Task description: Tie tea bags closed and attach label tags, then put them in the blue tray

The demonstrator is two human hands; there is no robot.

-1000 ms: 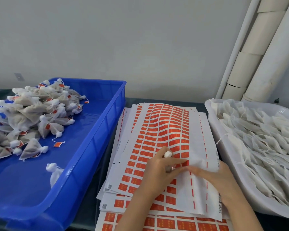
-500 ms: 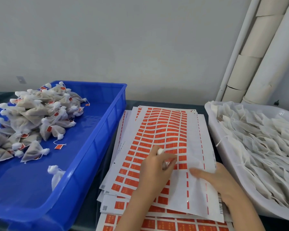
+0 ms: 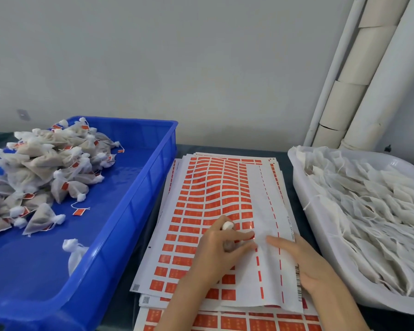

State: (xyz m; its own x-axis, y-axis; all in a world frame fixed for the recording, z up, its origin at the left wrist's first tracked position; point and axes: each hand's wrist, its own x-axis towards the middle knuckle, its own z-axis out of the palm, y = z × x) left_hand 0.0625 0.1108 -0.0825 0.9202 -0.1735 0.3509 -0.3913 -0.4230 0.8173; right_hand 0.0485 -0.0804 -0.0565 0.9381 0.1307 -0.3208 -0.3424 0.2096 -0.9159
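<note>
The left hand is curling round a tea bag over the label sheet, its fingertips seemingly touching the paper. The right hand is lying flat, fingers straight, pressing the sheet just beside it.

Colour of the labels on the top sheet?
Orange-red labels on a white backing sheet; the head view shows it.

A plain, pale grey wall is seen behind, evenly lit and unmarked. A small grey plate, possibly a socket cover, is set low at its left. Cream jointed pipes and a thin white pipe are slanted up the right corner. A dark table is set against the wall.
</note>
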